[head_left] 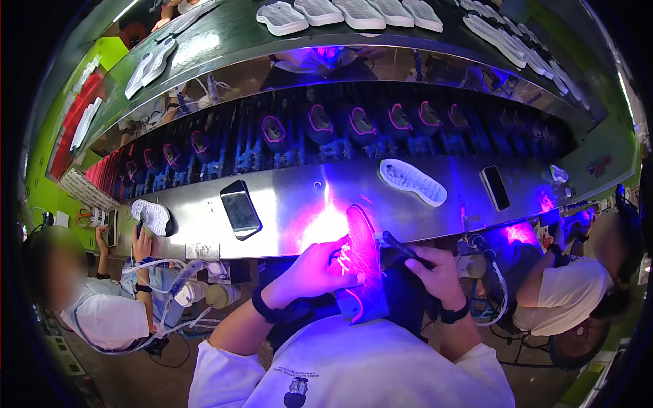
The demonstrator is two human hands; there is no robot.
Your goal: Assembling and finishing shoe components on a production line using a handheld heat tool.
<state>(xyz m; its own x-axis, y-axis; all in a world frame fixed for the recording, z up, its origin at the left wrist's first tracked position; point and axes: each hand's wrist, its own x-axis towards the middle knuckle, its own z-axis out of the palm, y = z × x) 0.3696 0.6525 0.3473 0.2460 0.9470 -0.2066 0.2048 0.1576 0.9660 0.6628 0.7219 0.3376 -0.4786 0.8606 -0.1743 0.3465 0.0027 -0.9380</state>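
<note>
A dark shoe upper with bright laces and a glowing pink heel trim is held in front of my body, its toe pointing at the bench. My left hand grips it from the left side, thumb lying across it. On the other side, my right hand is closed around the dark handle of a brush. The brush head is right beside the upper's edge near the toe; whether it touches cannot be made out. Purple light floods the upper and the bench behind it.
A white shoe sole and two phones, one left and one right, lie on the metal bench. Behind runs a conveyor carrying several dark uppers. White soles line the upper shelf. A person sits on each side.
</note>
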